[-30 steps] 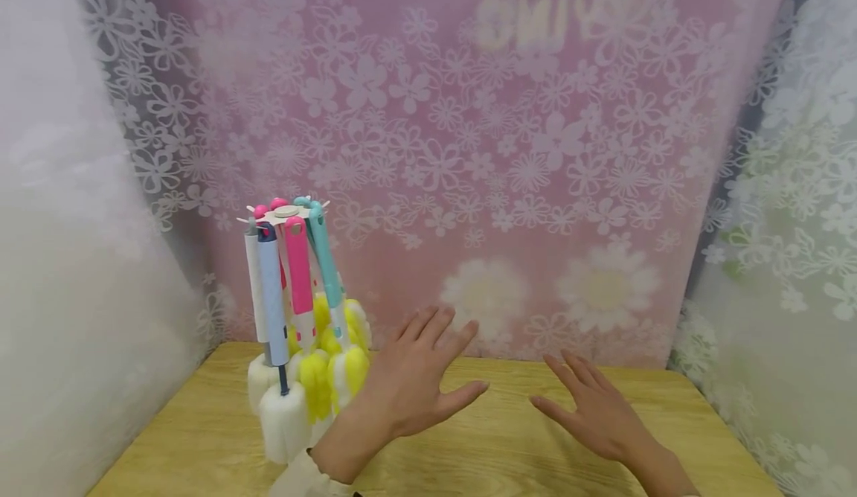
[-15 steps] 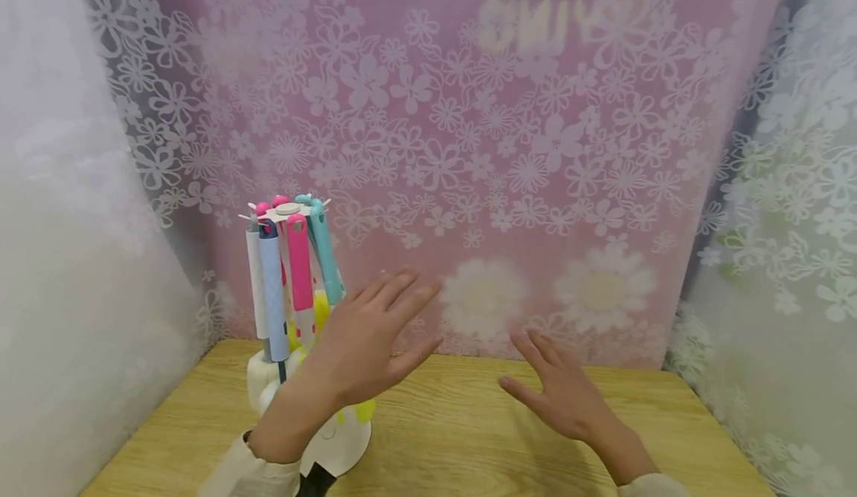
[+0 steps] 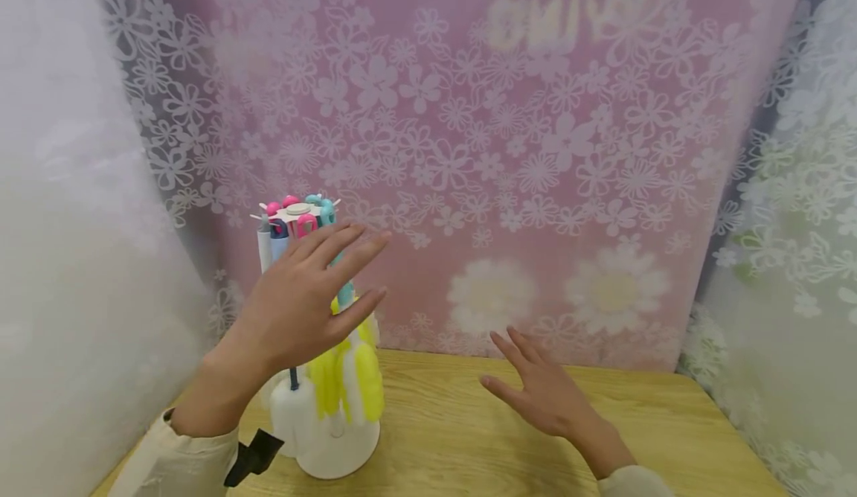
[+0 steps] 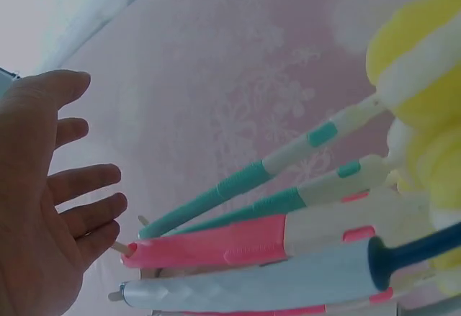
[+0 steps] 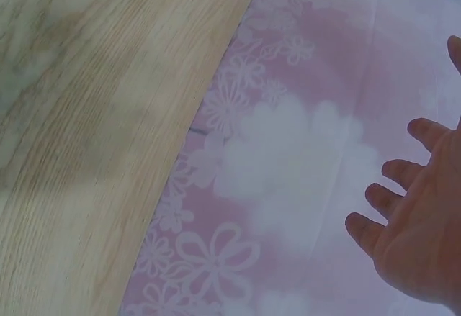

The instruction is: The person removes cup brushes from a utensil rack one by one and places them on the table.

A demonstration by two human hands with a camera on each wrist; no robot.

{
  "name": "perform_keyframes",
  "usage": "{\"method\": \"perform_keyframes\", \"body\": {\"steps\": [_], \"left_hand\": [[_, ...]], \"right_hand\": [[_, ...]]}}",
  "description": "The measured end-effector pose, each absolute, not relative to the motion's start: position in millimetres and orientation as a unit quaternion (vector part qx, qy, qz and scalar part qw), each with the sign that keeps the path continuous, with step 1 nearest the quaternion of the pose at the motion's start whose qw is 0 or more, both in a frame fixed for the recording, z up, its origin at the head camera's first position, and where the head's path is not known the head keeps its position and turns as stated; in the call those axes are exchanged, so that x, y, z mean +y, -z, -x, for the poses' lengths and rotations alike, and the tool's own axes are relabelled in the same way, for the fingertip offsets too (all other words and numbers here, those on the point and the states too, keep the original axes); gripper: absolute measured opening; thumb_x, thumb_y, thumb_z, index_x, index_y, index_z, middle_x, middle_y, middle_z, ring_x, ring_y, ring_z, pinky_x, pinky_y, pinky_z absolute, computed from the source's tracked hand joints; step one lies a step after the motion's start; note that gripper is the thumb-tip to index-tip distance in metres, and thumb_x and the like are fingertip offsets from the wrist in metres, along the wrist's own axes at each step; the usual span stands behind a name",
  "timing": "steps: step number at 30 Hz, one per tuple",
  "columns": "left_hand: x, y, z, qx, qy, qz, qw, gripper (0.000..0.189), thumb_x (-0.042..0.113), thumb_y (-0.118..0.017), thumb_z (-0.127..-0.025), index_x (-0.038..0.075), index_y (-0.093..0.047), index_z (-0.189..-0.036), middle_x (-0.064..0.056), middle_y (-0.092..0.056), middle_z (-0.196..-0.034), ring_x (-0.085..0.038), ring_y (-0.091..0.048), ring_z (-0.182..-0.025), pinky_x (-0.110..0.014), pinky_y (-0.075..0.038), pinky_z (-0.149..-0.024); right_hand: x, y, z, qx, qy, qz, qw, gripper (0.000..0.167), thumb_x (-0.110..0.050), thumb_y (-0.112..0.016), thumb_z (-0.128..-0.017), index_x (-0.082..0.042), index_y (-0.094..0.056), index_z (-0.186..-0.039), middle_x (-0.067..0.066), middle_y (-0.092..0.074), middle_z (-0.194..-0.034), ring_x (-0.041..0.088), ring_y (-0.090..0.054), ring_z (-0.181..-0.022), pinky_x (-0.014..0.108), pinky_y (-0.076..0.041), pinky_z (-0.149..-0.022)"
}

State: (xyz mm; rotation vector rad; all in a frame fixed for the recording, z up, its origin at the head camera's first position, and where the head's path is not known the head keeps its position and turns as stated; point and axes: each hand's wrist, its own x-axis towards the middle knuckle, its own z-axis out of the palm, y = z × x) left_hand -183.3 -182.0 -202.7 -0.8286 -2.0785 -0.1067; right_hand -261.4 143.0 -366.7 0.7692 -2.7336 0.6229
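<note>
A white stand (image 3: 338, 458) on the table's left side carries several sponge bottle brushes hung from its top. In the left wrist view their handles are teal (image 4: 241, 179), pink (image 4: 209, 247) and pale blue (image 4: 252, 286); yellow-and-white sponge heads (image 4: 425, 57) show at the right. My left hand (image 3: 291, 303), fingers extended and holding nothing, is in front of the stand and hides the middle of the handles. Whether it touches any brush, I cannot tell. Over the table to the right, my right hand (image 3: 545, 396) has its fingers spread and holds nothing.
The wood-grain table (image 3: 442, 437) ends at a pink flowered curtain (image 3: 415, 147) behind. Pale sheets hang at the left (image 3: 74, 207) and right (image 3: 803, 259). A black strap (image 3: 256, 456) is at my left sleeve.
My left hand has moved left and up, from beside the stand to in front of the brush handles. My right hand has shifted left. The brushes hang as before.
</note>
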Motion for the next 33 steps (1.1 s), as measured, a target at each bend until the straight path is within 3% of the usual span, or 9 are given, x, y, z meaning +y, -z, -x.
{"method": "perform_keyframes", "body": {"steps": [6,16,26,33], "left_hand": [[-193,192,187,-0.818,0.052,0.341,0.46,0.052,0.027,-0.067,-0.084,0.012,-0.056,-0.133,-0.013,-0.054,-0.132,-0.035,-0.052,-0.118,-0.053,-0.042,-0.094],[-213,179,194,-0.792,0.056,0.307,0.524,0.049,0.02,-0.063,-0.081,0.009,-0.059,-0.128,-0.013,-0.057,-0.127,-0.035,-0.051,-0.117,-0.051,-0.038,-0.096],[-225,181,201,-0.841,0.044,0.232,0.487,0.055,0.027,-0.061,-0.085,0.003,-0.053,-0.134,-0.017,-0.053,-0.132,-0.037,-0.045,-0.123,-0.053,-0.033,-0.102],[-225,182,203,-0.883,0.04,0.189,0.427,0.053,0.027,-0.064,-0.087,0.0,-0.055,-0.132,-0.02,-0.053,-0.132,-0.04,-0.046,-0.123,-0.058,-0.033,-0.101]], "right_hand": [[128,366,265,-0.929,-0.223,-0.272,0.119,0.07,-0.062,-0.042,-0.092,-0.026,-0.027,-0.152,0.006,-0.02,-0.157,0.036,-0.018,-0.141,0.067,-0.024,-0.101],[111,373,267,-0.925,-0.234,-0.281,0.1,0.07,-0.062,-0.039,-0.093,-0.03,-0.022,-0.152,0.005,-0.018,-0.157,0.036,-0.019,-0.141,0.065,-0.024,-0.102],[107,375,268,-0.926,-0.238,-0.279,0.087,0.07,-0.063,-0.038,-0.093,-0.028,-0.024,-0.152,0.005,-0.017,-0.157,0.035,-0.017,-0.141,0.065,-0.023,-0.102],[105,377,270,-0.924,-0.242,-0.283,0.082,0.069,-0.063,-0.037,-0.093,-0.028,-0.024,-0.152,0.005,-0.017,-0.157,0.035,-0.017,-0.142,0.066,-0.023,-0.102]]}}
